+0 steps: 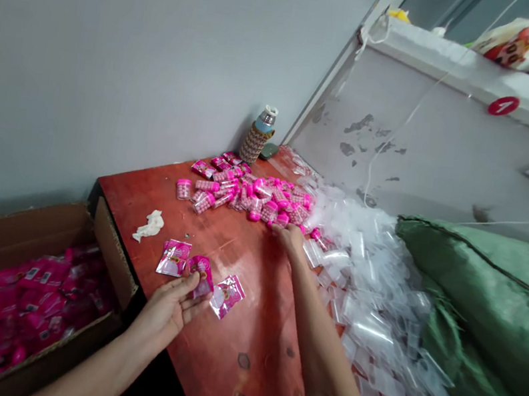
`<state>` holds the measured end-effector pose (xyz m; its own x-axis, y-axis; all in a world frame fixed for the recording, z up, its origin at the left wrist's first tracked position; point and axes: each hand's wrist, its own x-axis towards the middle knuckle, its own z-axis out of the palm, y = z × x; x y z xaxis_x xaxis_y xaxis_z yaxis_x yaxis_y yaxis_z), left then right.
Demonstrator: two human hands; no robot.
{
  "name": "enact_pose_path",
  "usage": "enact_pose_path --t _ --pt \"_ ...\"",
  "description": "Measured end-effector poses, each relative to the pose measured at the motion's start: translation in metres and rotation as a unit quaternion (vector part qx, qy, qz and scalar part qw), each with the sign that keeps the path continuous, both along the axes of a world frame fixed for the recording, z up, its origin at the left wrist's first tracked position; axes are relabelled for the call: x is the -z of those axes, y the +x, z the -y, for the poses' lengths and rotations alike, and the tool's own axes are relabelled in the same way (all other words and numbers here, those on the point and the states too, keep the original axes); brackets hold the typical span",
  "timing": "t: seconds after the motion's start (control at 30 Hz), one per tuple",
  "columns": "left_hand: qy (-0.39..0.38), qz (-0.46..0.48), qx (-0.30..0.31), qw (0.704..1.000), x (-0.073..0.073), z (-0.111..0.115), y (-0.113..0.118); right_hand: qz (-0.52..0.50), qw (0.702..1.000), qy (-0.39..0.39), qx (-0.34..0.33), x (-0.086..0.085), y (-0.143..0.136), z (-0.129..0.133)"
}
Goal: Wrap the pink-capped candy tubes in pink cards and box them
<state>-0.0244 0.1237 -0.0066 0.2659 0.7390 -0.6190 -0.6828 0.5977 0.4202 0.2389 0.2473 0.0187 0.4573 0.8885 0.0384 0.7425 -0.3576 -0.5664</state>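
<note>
Between the thumb and fingers of my left hand [170,304] is a small pink packet [201,275], held just above the table's left side. Two more pink-and-white packets lie flat close by: one packet [174,258] left of the held one, another packet [228,296] to its right. My right hand [288,237] reaches to the near edge of a pile of small clear jars with pink caps [270,211], filled with pale pink balls. Its fingertips are bent down at the jars and partly hidden, so I cannot tell whether they grip one.
Clear plastic pieces [369,297] heap along the right side, beside a green sack [493,284]. A cardboard box [116,254] of pink packets stands left of the red table [238,356]. A flask [257,136] stands in the far corner; crumpled tissue [150,225] lies left.
</note>
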Motion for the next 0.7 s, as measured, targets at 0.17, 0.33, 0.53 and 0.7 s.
enact_pose_path --t 0.17,0.33,0.53,0.7 --pt "-0.010 0.040 -0.023 0.999 -0.003 -0.005 0.016 -0.188 0.977 0.029 -0.097 0.005 -0.026 0.088" --pt "-0.016 0.059 -0.014 0.998 -0.003 -0.001 0.033 -0.408 0.904 0.039 -0.124 0.005 -0.081 0.182" --pt "0.004 0.064 -0.001 0.998 -0.003 0.015 0.045 -0.417 0.905 0.059 -0.063 0.020 -0.123 0.226" --pt "0.030 0.039 0.021 0.999 -0.011 0.028 0.050 -0.414 0.906 0.079 -0.033 0.028 -0.128 0.229"
